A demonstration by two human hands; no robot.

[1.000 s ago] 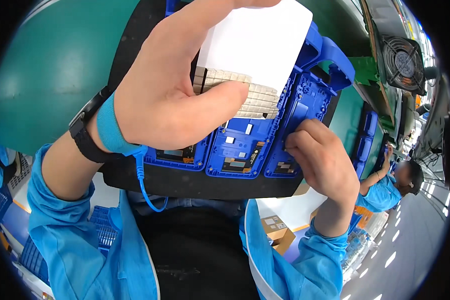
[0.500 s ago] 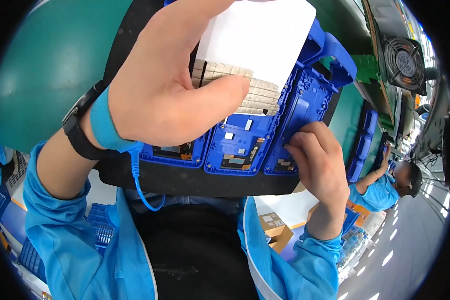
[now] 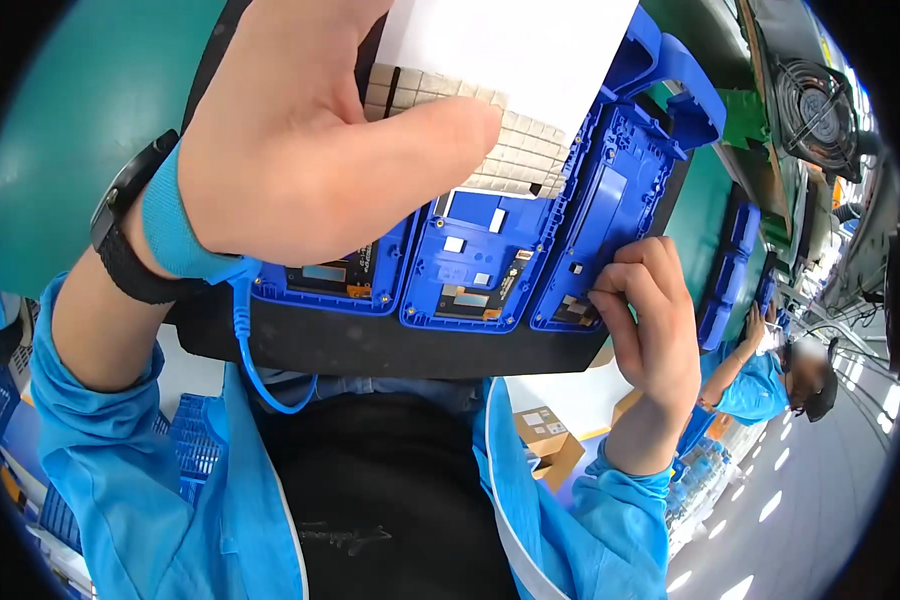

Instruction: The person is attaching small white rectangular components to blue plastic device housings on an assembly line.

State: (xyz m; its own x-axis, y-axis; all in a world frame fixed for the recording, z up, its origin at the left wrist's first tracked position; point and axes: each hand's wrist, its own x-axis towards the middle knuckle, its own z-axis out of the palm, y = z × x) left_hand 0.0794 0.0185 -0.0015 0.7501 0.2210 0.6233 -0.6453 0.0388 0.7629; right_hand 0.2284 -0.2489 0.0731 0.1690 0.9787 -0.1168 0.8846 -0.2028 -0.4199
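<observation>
My left hand (image 3: 300, 150) grips a white backing sheet (image 3: 510, 45), its thumb lying across rows of small beige-silver square pads (image 3: 530, 150) along the sheet's lower edge. Beneath lie blue plastic housings (image 3: 422, 285) side by side, with circuit parts and small white pads inside. Over the lower right edge of the rightmost housing (image 3: 602, 215), my right hand (image 3: 655, 315) has its fingers curled and thumb close to them. Whether anything small is between its fingertips cannot be made out. A small pale square pad (image 3: 576, 268) sits in that housing, just beside the fingertips.
The housings lie on a black mat (image 3: 450, 352) over a green table (image 3: 60, 130). More blue housings (image 3: 727, 285) stand at the right. Beyond are a fan (image 3: 815, 110) and a co-worker in blue (image 3: 755, 385). A cord (image 3: 260, 375) hangs from my left wristband.
My left hand and the sheet have shifted slightly up and left in view. My right fingertips have drawn back a little to the right, and the small pad in the rightmost housing now shows.
</observation>
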